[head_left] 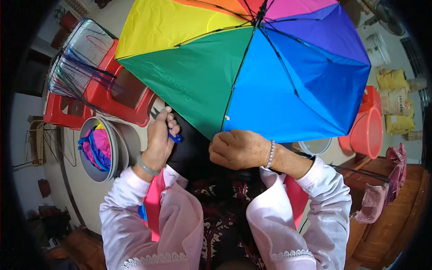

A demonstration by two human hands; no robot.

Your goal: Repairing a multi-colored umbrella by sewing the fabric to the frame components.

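A rainbow-coloured umbrella point(198, 76) is spread in front of me, its dark ribs and central hub facing me. The closed fingers of my right hand point(238, 148) pinch its near edge, where the green and blue panels meet at a rib. What lies inside that pinch is hidden. Just left of the green panel's edge, my left hand point(158, 137) is closed around a small pair of scissors point(176, 137) with a blue handle. Their dark blades point up and away, partly covered by my fingers.
Red plastic stools point(103, 96) stand at the left, with a bundle of dark strings point(83, 67) on top. Nearer is a grey bucket point(112, 164) holding colourful folded fabric point(100, 148). A red bucket point(370, 135), yellow sacks point(398, 101) and a wooden cabinet point(391, 216) are at the right.
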